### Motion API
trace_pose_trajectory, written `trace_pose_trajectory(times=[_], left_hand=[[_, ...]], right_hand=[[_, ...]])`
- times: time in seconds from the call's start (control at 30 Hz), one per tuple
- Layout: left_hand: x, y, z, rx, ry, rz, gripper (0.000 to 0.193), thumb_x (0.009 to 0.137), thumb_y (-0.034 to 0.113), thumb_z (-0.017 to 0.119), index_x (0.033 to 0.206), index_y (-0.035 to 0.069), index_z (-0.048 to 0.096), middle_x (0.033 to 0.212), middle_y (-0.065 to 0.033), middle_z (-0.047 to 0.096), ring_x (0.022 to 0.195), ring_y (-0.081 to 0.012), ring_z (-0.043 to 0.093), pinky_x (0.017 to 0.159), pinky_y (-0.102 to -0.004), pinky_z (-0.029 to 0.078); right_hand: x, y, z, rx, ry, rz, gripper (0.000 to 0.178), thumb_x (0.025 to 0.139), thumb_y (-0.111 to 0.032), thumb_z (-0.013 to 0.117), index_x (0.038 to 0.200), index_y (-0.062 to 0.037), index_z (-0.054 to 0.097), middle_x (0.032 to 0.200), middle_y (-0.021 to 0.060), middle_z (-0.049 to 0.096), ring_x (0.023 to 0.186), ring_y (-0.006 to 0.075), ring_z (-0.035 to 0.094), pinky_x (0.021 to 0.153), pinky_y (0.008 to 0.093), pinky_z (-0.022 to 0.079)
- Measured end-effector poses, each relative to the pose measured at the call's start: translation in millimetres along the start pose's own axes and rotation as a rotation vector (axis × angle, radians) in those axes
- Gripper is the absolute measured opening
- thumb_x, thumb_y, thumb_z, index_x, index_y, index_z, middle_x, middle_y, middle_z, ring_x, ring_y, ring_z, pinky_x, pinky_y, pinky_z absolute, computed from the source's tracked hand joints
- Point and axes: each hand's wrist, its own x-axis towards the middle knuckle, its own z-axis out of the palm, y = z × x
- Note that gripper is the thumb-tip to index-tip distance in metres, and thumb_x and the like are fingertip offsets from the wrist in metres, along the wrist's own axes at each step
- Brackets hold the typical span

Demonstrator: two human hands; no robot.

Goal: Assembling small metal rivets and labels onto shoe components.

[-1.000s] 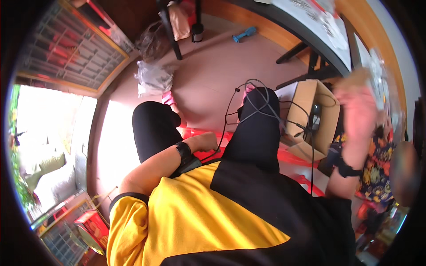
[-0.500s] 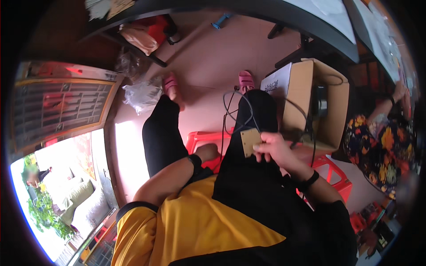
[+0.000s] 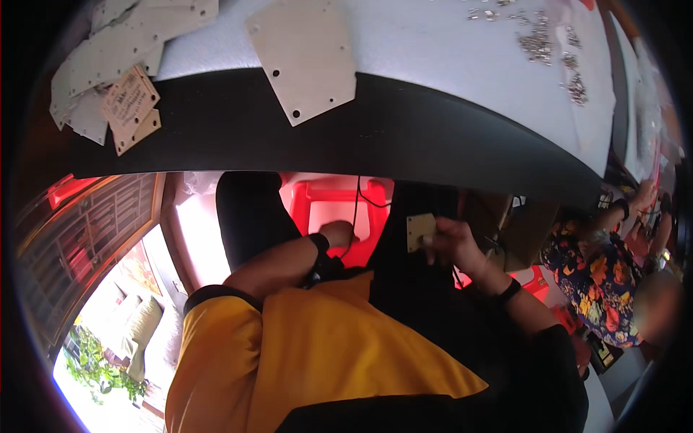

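Between the fingers and thumb of my right hand is a small beige plate with several small holes, held low over my right thigh. My left hand is curled closed over the red plastic stool between my legs. A thin black cable runs down beside that hand. Whatever the left fingers may hold is hidden. Above both hands, a larger beige plate with holes lies across the edge of the black-edged table.
More beige plates are piled on the table's left end, near a printed plate. Small metal parts lie scattered at the far right. To the right, another person in a floral top works. A cardboard box stands under the table.
My view has tilted up, bringing in the tabletop with its plates and metal parts and hiding my feet. The right hand still holds the small plate; the left stays closed.
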Motion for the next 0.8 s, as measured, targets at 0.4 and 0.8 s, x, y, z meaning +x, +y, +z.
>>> trace_pose_trajectory(times=[0.4, 0.8], left_hand=[[-0.5, -9.7, -38.4, -0.048, 0.050, 0.068, 0.048, 0.083, 0.042, 0.069, 0.100, -0.004, 0.071, 0.094, -0.0219, 0.070, 0.088, -0.0323, 0.067, 0.079, -0.0416, 0.051], [4.9, 9.7, -59.3, 0.114, 0.064, 0.033, 0.037, 0.082, 0.032, 0.071, 0.099, -0.001, 0.071, 0.090, -0.0207, 0.070, 0.079, -0.0318, 0.069, 0.075, -0.0417, 0.052]], right_hand=[[30.8, 36.8, 21.6, -0.112, 0.195, -0.469, 0.008, 0.089, -0.011, 0.063, 0.091, -0.0032, 0.064, 0.070, -0.0004, 0.059, 0.053, 0.0065, 0.053, 0.047, 0.0222, 0.038], [26.2, -17.6, -11.9, -0.319, 0.749, -0.757, 0.020, 0.079, -0.012, 0.070, 0.083, 0.0016, 0.055, 0.083, 0.0184, 0.059, 0.077, 0.0290, 0.056, 0.069, 0.0377, 0.045]])
